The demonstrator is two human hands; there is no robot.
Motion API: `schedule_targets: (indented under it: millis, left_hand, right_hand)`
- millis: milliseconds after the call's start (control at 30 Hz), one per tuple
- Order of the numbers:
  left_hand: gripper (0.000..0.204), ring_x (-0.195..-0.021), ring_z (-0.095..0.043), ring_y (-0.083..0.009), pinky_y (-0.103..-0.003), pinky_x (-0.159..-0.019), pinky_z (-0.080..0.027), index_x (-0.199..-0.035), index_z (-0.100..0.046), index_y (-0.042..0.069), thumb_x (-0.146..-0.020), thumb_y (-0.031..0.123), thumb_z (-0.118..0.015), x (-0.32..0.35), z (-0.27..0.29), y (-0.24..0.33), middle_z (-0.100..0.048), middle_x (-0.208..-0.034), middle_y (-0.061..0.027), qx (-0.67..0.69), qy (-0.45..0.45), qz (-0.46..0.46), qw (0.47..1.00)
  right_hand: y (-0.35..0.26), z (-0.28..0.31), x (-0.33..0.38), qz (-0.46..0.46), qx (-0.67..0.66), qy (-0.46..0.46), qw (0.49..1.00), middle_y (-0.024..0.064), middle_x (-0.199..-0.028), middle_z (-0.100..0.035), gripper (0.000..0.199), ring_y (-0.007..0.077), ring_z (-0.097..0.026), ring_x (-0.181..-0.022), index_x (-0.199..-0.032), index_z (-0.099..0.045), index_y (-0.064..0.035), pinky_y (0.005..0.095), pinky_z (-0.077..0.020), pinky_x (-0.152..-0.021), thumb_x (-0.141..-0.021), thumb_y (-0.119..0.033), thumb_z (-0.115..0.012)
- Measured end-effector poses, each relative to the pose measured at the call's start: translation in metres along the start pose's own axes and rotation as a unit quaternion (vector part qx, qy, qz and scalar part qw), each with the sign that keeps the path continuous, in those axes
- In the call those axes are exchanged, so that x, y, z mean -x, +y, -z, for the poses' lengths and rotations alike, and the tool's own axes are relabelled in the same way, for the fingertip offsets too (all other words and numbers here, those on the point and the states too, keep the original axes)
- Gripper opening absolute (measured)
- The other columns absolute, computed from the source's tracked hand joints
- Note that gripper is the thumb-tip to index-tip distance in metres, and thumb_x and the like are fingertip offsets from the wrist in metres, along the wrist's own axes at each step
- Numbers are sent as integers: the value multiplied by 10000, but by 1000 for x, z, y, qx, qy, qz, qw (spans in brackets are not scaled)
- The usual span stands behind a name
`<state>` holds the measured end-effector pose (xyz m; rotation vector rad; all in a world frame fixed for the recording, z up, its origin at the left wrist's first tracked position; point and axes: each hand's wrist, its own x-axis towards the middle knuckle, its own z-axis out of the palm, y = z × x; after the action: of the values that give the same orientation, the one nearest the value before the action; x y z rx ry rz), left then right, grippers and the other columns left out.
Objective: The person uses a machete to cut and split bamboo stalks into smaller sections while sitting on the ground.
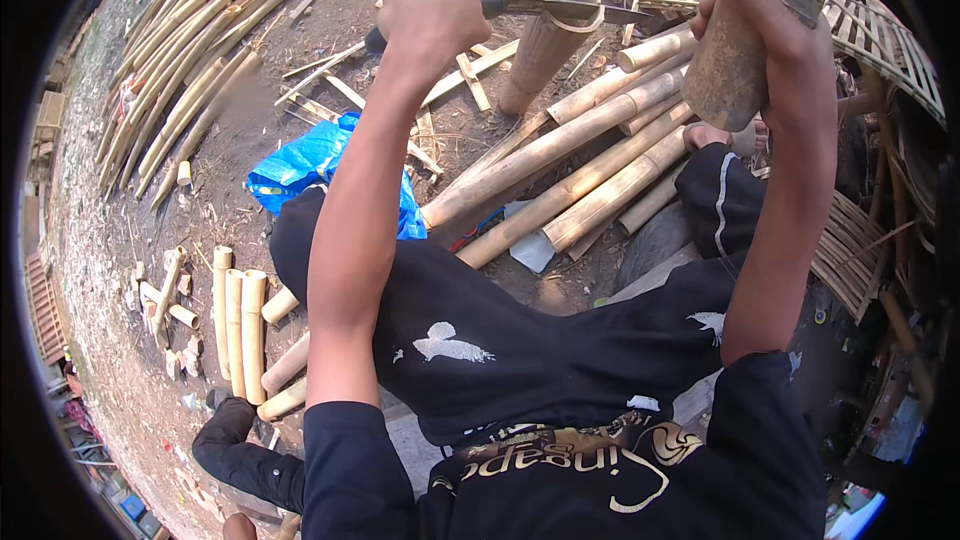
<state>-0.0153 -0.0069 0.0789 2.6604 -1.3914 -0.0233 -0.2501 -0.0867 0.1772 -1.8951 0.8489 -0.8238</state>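
My left hand is closed in a fist around the dark handle of a machete. Its blade points right and crosses in front of the open top of an upright bamboo section; whether the two touch I cannot tell. Raised at the upper right, my right hand wraps round a thick bamboo tube. That tube is held tilted, and its upper part runs out of the picture.
Cut bamboo poles lie beyond my knees, beside a blue plastic sheet. Long split bamboo is stacked at the far left. Short bamboo lengths lie at the left, near another person's dark-sleeved limb. Slatted bamboo panels stand at right.
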Motion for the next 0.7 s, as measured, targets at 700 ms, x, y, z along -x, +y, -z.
schedule_targets:
  millis: [700]
  left_hand:
    - [237, -787, -739, -265, -420, -731, -605, -959, -766, 61, -758, 160, -688, -44, -32, -14, -756, -901, -136, -41, 14, -35, 998]
  right_hand:
    - [105, -32, 14, -253, 119, -200, 939, 108, -781, -670, 376, 171, -659, -646, -936, -682, 53, 317, -549, -623, -774, -284, -723]
